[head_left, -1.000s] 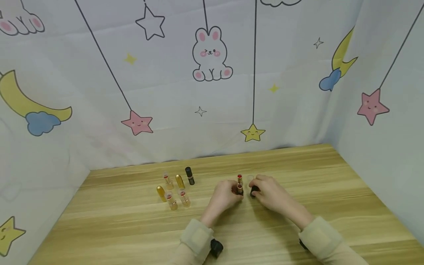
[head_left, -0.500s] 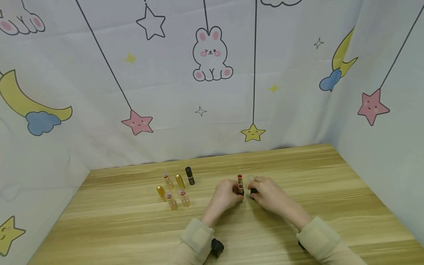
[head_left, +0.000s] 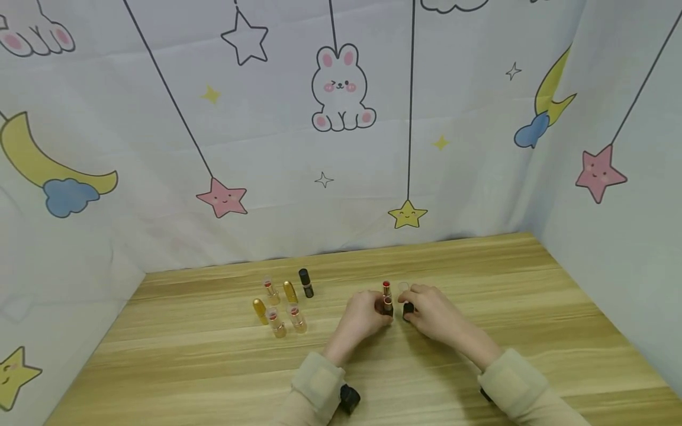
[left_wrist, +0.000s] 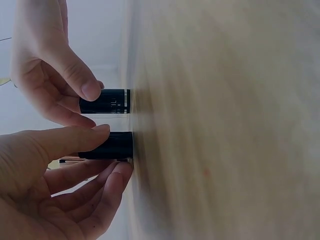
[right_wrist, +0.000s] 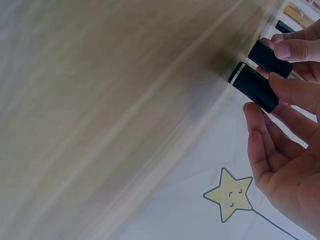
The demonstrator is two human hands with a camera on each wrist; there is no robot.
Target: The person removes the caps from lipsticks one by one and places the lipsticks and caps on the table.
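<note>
My left hand (head_left: 364, 312) pinches the black base of an uncapped lipstick (head_left: 388, 306) standing on the table, fingers and thumb around it. In the left wrist view this black base (left_wrist: 117, 145) meets the wood. Just to the right, my right hand (head_left: 434, 310) pinches a black lipstick cap (head_left: 408, 312) between thumb and fingers, its banded end down at the tabletop in the right wrist view (right_wrist: 252, 86). A narrow gap separates the two. Behind the held lipstick stands a second uncapped lipstick (head_left: 386, 287), red-tipped. A clear cap (head_left: 403, 287) sits behind my right fingers, partly hidden.
At the left on the wooden table (head_left: 213, 367) stands a group: clear-capped lipsticks (head_left: 296, 318), gold bullet-shaped tubes (head_left: 259, 310) and a black tube (head_left: 306, 283). A printed white curtain (head_left: 277, 142) hangs along the table's back edge.
My right hand has shifted slightly left with the black cap, closer to the held lipstick. My left hand keeps its grip and has barely moved.
</note>
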